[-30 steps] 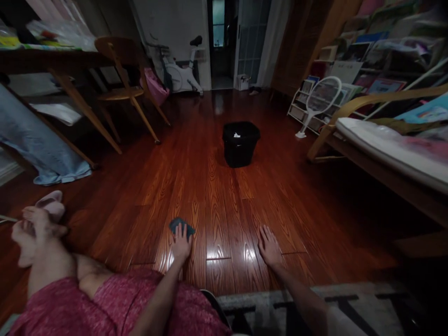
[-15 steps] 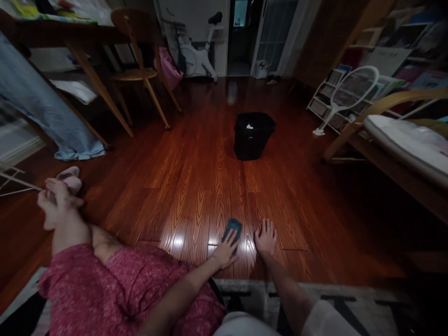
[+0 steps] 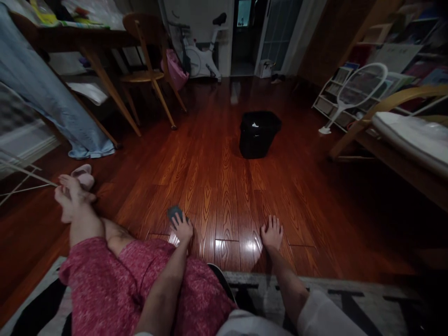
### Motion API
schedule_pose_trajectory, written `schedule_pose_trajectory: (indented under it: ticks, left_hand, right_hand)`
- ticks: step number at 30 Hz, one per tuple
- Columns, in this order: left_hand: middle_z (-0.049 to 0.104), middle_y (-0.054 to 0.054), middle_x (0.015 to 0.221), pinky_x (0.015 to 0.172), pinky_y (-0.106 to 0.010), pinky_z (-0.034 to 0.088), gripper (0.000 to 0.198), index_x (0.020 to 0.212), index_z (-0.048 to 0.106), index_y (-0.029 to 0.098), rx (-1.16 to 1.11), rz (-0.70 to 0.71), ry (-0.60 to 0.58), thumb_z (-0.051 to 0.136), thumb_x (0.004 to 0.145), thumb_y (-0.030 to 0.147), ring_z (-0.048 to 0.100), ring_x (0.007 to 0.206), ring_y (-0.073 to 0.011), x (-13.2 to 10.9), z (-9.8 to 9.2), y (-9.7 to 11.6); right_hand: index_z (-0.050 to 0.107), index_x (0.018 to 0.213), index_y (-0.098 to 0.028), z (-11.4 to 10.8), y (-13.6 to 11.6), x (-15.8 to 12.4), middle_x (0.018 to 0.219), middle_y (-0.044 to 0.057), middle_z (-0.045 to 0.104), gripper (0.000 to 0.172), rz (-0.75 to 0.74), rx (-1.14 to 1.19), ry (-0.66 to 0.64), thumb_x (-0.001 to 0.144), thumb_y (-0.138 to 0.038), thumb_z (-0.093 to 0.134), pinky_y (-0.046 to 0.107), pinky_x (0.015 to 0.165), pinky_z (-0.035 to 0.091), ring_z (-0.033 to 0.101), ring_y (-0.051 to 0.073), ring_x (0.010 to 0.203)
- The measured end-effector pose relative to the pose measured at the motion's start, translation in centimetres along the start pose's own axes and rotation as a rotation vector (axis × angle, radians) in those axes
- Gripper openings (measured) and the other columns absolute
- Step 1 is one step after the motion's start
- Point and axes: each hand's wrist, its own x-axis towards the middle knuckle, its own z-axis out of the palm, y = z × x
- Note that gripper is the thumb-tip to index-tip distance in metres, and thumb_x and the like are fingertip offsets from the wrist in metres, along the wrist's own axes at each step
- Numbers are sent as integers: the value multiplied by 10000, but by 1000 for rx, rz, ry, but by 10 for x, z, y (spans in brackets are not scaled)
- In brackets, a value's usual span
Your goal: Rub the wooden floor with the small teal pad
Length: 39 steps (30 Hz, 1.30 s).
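My left hand [image 3: 183, 227] lies with fingers spread on a small dark grey-green cloth [image 3: 172, 213], pressing it against the glossy reddish wooden floor [image 3: 210, 205]. The cloth shows beyond the fingertips; the rest of it is hidden under the hand. Off to the right, my right hand [image 3: 272, 233] rests on the bare boards with its fingers apart, holding nothing. Both forearms reach forward from the bottom of the view.
A black bin [image 3: 257, 134] stands ahead on the floor. Legs in pink patterned shorts [image 3: 105, 284] stretch to the left, near a pink slipper [image 3: 84, 175]. A wooden chair [image 3: 149, 74] and table are back left. At right are a cushioned seat [image 3: 413, 135] and a white racket [image 3: 360, 88].
My left hand has slid the cloth left across the floor, away from my right hand. The right hand stays planted. The whole view has shifted slightly.
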Motion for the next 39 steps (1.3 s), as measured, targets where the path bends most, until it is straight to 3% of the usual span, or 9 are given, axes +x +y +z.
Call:
schedule_pose_trajectory:
  ticks: [3, 7, 15, 19, 21, 23, 30, 33, 39]
  left_hand:
    - [260, -220, 1630, 1125, -669, 298, 607, 1580, 250, 176, 4, -205, 51, 339, 1010, 361, 227, 1503, -391, -2, 4, -13]
    - [228, -221, 1639, 1145, -670, 263, 668, 1559, 315, 150, 23, -50, 14, 470, 963, 411, 175, 1503, -438, -31, 19, 16]
    - [205, -69, 1671, 1188, -639, 239, 633, 1548, 333, 325, 5, 1259, -280, 475, 971, 541, 169, 1532, -326, -123, 52, 101]
    - [266, 37, 1650, 1208, -588, 227, 509, 1506, 363, 432, 9, 1482, -305, 442, 1006, 479, 199, 1530, -219, -122, 47, 113]
    - [305, 96, 1630, 1238, -497, 205, 484, 1460, 422, 483, 7, 1366, -323, 489, 982, 510, 219, 1521, -186, -102, 34, 107]
    - [337, 152, 1608, 1246, -401, 183, 488, 1406, 459, 554, -10, 1048, -325, 567, 931, 549, 233, 1513, -160, -73, 17, 91]
    - [222, -210, 1645, 1082, -778, 236, 594, 1597, 180, 204, 67, 129, -95, 275, 1019, 304, 192, 1507, -415, 5, -22, -5]
    - [270, -233, 1622, 1113, -714, 276, 603, 1593, 174, 142, -48, -248, 35, 264, 1005, 238, 205, 1502, -409, 10, -25, -31]
    - [148, -367, 1599, 1063, -794, 238, 668, 1539, 195, -54, -111, -251, 14, 296, 1017, 351, 111, 1481, -523, -13, -5, 8]
  right_hand:
    - [358, 1539, -79, 2, 2, 1, 1584, 163, 397, 666, -5, 0, 7, 928, -330, 275, 488, 1192, 208, 232, 260, 1499]
    - [354, 1538, -72, 6, 4, 1, 1577, 171, 404, 668, -14, 7, 11, 926, -331, 286, 491, 1188, 216, 233, 266, 1496]
    - [367, 1533, -93, 7, 5, 0, 1556, 166, 430, 657, -15, 9, 25, 940, -355, 263, 500, 1177, 233, 268, 274, 1478]
    - [375, 1533, -119, 10, 7, 0, 1539, 170, 450, 653, -19, 10, 40, 931, -352, 273, 520, 1171, 234, 299, 288, 1466]
    - [380, 1528, -108, 12, 8, 1, 1542, 171, 446, 657, -20, 13, 44, 928, -352, 269, 515, 1176, 234, 294, 285, 1470]
    - [385, 1522, -88, 13, 8, 2, 1549, 171, 438, 665, -18, 15, 43, 926, -355, 260, 499, 1182, 235, 281, 278, 1478]
    - [348, 1540, -79, 12, 8, 3, 1561, 175, 425, 685, -29, 3, 34, 900, -322, 334, 498, 1176, 243, 272, 279, 1475]
    - [353, 1539, -86, 13, 8, 3, 1561, 173, 426, 674, -29, -5, 36, 905, -316, 340, 498, 1176, 234, 284, 282, 1468]
    - [338, 1542, -80, 12, 7, 2, 1557, 171, 430, 654, -22, -10, 27, 941, -333, 293, 488, 1188, 208, 268, 275, 1478]
